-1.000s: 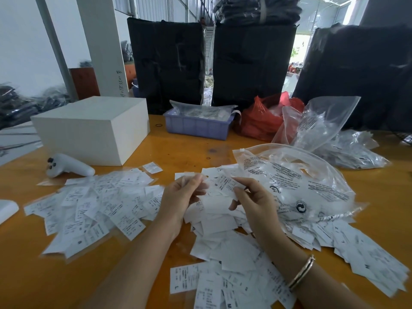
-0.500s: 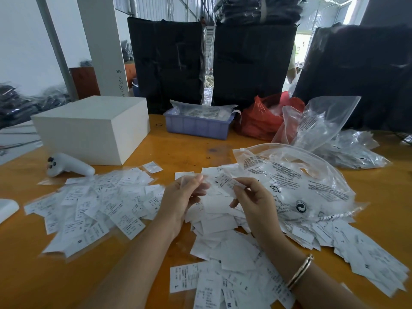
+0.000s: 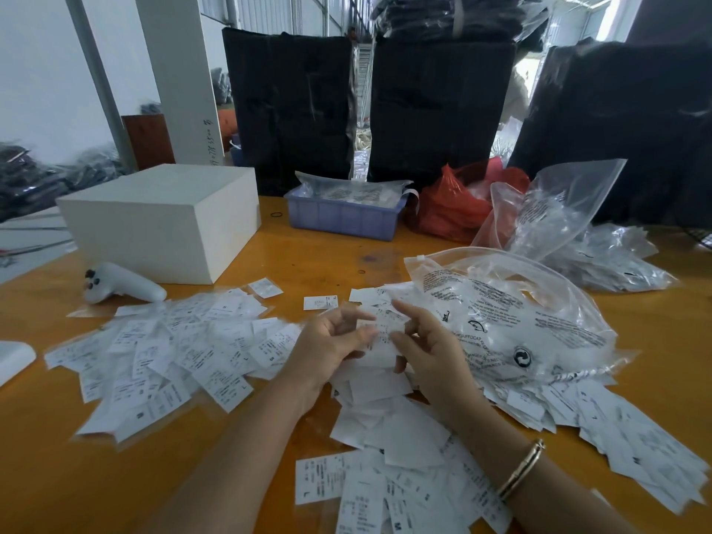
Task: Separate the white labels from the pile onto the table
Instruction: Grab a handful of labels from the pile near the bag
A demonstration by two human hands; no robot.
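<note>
A pile of white printed labels [image 3: 400, 433] runs down the middle of the orange table [image 3: 339, 260]. A second spread of white labels [image 3: 173, 348] lies to the left. Above the middle pile my left hand [image 3: 327, 348] and my right hand [image 3: 427, 352] meet, both with curled fingers. Between their fingertips they pinch a small white label [image 3: 381, 325]; motion blur hides the exact grip. More labels [image 3: 635, 437] lie at the right, partly under a clear printed zip bag [image 3: 512, 314].
A white box [image 3: 162, 221] and a white handheld controller [image 3: 119, 285] sit at the back left. A blue tray [image 3: 343, 217], a red bag [image 3: 450, 210] and clear bags of labels [image 3: 601, 260] stand behind. Black wrapped bundles [image 3: 439, 109] line the far edge.
Both hands have drawn closer together over the middle pile, the label between them shifting slightly. The piles have not moved.
</note>
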